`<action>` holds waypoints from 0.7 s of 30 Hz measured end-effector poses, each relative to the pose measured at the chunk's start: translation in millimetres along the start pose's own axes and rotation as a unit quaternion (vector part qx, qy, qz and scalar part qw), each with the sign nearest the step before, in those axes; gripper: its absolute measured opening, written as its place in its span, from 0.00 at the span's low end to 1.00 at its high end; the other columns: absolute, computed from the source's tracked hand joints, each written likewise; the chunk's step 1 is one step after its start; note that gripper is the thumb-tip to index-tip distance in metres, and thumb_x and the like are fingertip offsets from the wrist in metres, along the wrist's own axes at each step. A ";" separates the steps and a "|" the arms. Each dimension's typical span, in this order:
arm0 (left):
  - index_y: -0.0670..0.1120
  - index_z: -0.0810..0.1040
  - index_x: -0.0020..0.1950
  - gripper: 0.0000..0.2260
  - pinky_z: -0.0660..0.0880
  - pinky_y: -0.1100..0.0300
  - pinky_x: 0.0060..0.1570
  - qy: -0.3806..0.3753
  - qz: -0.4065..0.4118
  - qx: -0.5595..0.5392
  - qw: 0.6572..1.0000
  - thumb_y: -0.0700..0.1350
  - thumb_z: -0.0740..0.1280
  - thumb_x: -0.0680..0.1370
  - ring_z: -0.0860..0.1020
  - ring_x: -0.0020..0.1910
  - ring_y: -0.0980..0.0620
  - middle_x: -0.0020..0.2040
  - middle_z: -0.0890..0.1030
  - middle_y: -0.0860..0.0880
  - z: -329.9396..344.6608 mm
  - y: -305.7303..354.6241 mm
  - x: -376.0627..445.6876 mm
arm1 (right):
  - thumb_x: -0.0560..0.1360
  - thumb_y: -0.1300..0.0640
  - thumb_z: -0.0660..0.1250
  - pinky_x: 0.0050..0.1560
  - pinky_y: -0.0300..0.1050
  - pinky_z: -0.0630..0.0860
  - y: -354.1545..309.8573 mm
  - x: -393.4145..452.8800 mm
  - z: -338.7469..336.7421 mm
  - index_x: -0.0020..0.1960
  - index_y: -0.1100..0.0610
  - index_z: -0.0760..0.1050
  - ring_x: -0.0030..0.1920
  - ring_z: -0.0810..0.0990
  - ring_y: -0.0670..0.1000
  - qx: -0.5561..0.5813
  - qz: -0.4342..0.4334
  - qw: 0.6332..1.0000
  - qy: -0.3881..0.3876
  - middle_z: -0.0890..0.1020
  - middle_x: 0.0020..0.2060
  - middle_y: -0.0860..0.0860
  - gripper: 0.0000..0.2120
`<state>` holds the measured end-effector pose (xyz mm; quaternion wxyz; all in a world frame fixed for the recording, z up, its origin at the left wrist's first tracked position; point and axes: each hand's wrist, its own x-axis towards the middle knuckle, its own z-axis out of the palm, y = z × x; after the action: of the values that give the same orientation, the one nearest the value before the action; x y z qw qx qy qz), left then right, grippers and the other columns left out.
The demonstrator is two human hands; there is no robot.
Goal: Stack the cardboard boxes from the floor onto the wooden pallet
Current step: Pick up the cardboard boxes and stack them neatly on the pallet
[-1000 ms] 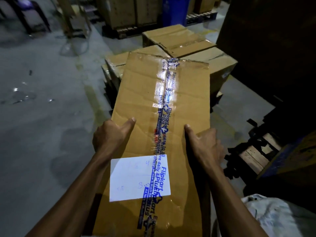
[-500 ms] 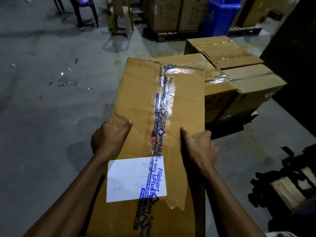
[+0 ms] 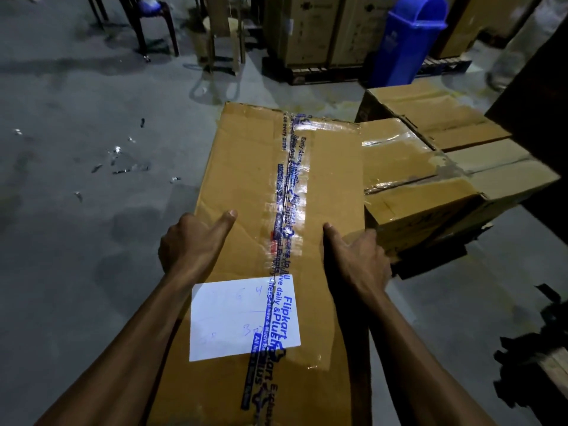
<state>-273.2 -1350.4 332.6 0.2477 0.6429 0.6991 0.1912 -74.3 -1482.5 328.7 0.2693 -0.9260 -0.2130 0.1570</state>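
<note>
A long cardboard box [image 3: 249, 192] with blue printed tape and a white label is held up in front of me. My left hand [image 3: 192, 244] grips its left edge, thumb lying on the top face. My right hand [image 3: 358, 261] grips its right edge, thumb also on top. To the right, several cardboard boxes [image 3: 430, 167] sit stacked together on a dark low pallet [image 3: 430, 259] whose edge shows beneath them. The carried box's far right corner overlaps the stacked boxes in the view.
Grey concrete floor [image 3: 76, 226] with small debris lies to the left. At the back stand a blue bin [image 3: 405, 41], large cartons on a pallet [image 3: 322, 32], a wooden stool [image 3: 222, 35] and chair legs. A dark mass fills the right edge.
The view has swung left, so the stacked boxes now lie to the right of the carried box instead of behind it. Both hands keep the same hold on the box.
</note>
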 end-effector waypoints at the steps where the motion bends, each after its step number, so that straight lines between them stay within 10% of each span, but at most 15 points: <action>1: 0.42 0.76 0.45 0.30 0.69 0.53 0.41 0.000 -0.001 -0.003 1.000 0.71 0.64 0.73 0.72 0.40 0.43 0.42 0.76 0.44 -3.7 0.6 16.3 | 0.71 0.25 0.59 0.54 0.51 0.73 -14.8 6.4 6.7 0.64 0.55 0.67 0.55 0.78 0.60 -0.002 0.000 1.000 -0.004 0.78 0.57 0.56 0.37; 8: 0.38 0.80 0.55 0.34 0.68 0.53 0.45 -0.001 -0.006 -0.015 1.000 0.70 0.66 0.74 0.79 0.55 0.33 0.57 0.81 0.35 -3.2 19.6 139.8 | 0.72 0.25 0.58 0.54 0.52 0.71 -102.8 81.7 65.8 0.64 0.56 0.67 0.57 0.78 0.61 -0.003 -0.019 1.000 0.003 0.79 0.59 0.58 0.38; 21: 0.40 0.79 0.52 0.31 0.67 0.52 0.45 0.004 0.002 -0.027 1.000 0.69 0.65 0.75 0.78 0.51 0.36 0.55 0.81 0.36 5.8 101.9 405.3 | 0.74 0.27 0.58 0.59 0.54 0.71 -307.0 260.2 150.9 0.69 0.58 0.65 0.61 0.76 0.62 0.004 -0.021 1.000 -0.021 0.77 0.63 0.59 0.39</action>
<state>-208.4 -937.8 346.9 0.2617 0.6363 0.6937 0.2131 -6.8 -1058.1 334.9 0.2720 -0.9167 -0.2370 0.1718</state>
